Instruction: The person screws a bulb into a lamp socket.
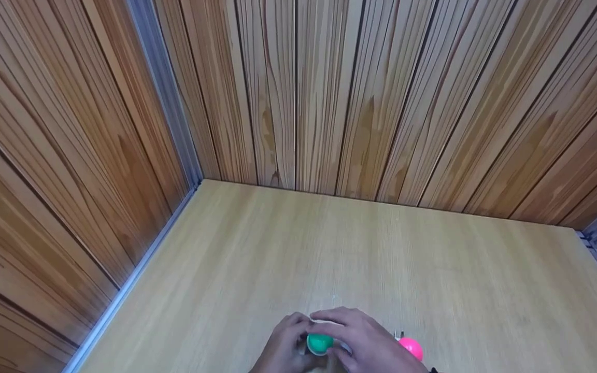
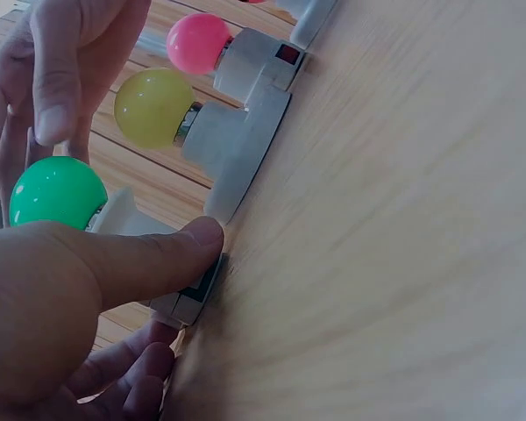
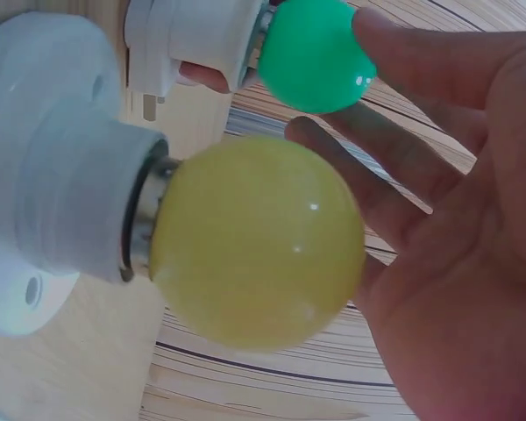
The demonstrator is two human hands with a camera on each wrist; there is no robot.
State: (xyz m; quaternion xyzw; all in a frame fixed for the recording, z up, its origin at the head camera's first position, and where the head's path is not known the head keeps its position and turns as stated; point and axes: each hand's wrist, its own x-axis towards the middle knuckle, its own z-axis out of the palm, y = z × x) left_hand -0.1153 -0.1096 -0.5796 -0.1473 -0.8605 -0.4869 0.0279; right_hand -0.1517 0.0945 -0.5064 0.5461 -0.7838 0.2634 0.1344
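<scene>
A green light bulb (image 1: 320, 343) sits in a white lamp holder (image 2: 131, 219) with a dark part at its base. My left hand (image 1: 290, 344) grips this holder, its thumb (image 2: 158, 263) along the side and its fingers beneath. Around the green bulb is my right hand (image 1: 368, 339), fingers loosely bent and spread. In the left wrist view a small gap shows between the right thumb (image 2: 54, 105) and the bulb. The right wrist view shows a yellow bulb (image 3: 259, 241) in a round white base (image 3: 79, 184), close to the right palm.
Beyond the yellow bulb, a pink bulb (image 2: 199, 44) stands in a white holder with a red switch (image 2: 287, 54). Part of another white base (image 2: 314, 19) shows behind it. Wood-plank walls (image 1: 329, 93) enclose the light wooden table (image 1: 329, 248) at the back and sides.
</scene>
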